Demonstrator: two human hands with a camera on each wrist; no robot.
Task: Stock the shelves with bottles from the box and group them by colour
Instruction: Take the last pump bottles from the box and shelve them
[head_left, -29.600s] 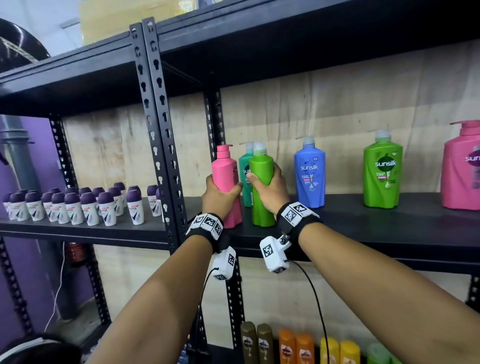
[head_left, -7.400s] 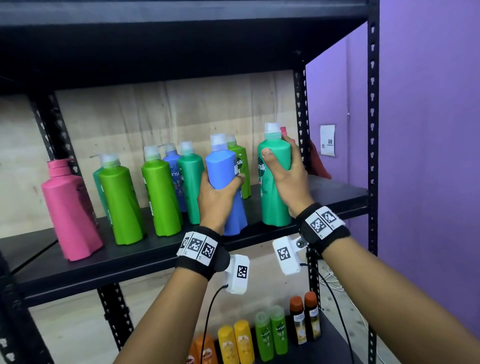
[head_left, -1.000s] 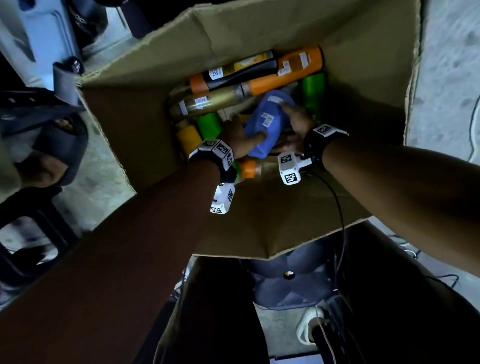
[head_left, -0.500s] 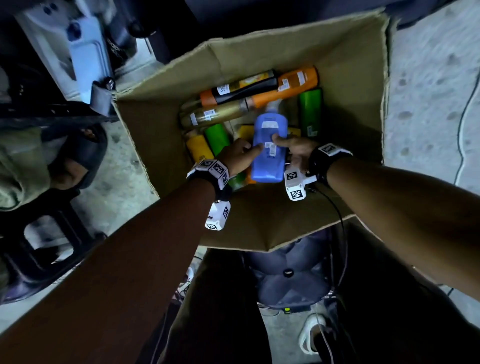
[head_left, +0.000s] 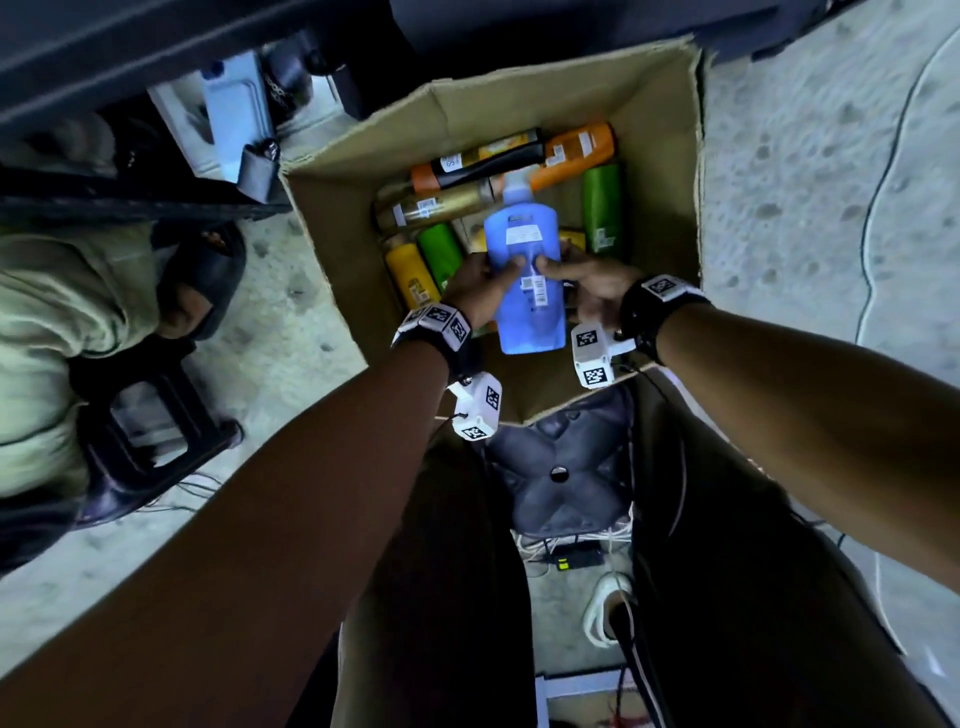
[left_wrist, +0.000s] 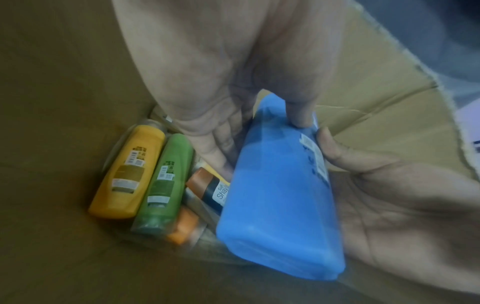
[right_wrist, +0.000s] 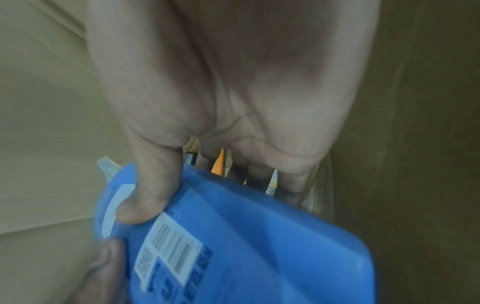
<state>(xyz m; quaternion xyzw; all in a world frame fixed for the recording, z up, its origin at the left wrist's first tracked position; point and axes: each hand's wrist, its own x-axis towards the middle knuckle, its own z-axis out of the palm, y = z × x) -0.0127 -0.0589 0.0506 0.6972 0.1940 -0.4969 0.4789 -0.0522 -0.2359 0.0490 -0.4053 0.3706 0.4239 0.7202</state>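
Moved: blue bottle (head_left: 527, 270) has come up off the heap since half a second ago; now it hangs above the other bottles, cap end pointing away from me.
Left hand (head_left: 475, 296): clamped on the bottle's left side, thumb across its labelled face.
Right hand (head_left: 592, 288): gripping the right side, thumb pressed beside the barcode sticker.
Box (head_left: 654, 130): on the floor in front of my legs, with orange, gold, yellow and green bottles lying in it.
Meaning: I judge the pick is done; this one belongs with the blues on the shelf, which is out of sight now.
Remaining: plenty of stock left in the box, so the task is far from finished.
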